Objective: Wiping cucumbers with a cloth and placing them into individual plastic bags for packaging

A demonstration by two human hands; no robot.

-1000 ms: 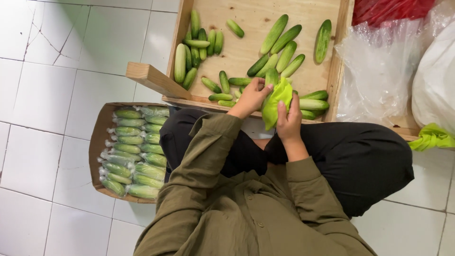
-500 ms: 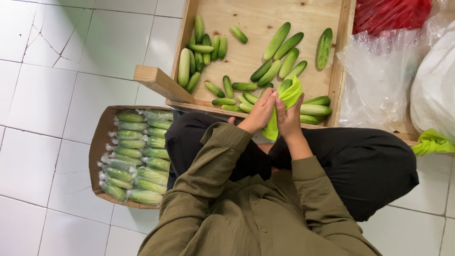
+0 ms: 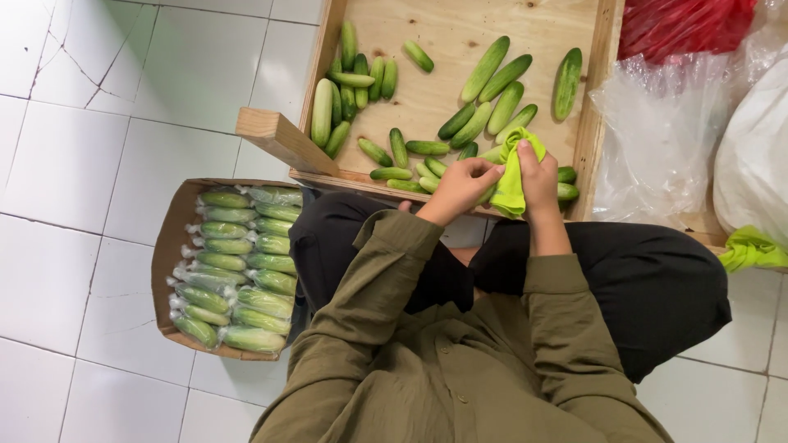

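Observation:
My left hand [image 3: 458, 187] and my right hand [image 3: 538, 174] meet over the near edge of a wooden tray [image 3: 593, 123]. A bright green cloth [image 3: 512, 179] is bunched in my right hand. It is wrapped around a cucumber [image 3: 490, 194] that my left hand grips from the other side; only a sliver of that cucumber shows. Several loose cucumbers [image 3: 484, 70] lie scattered in the tray, with a cluster [image 3: 349, 90] at its left side.
A cardboard box [image 3: 168, 246] on the white tiled floor at my left holds several plastic-wrapped cucumbers [image 3: 238, 271]. Clear plastic bags [image 3: 661, 131], a red bag [image 3: 685, 25] and a white sack [image 3: 755, 164] sit at the right, with another green cloth [image 3: 751, 248].
The cloth lay spread over the cucumber and is now bunched upright around it. Both hands have drawn closer together and shifted a little right along the tray's near edge.

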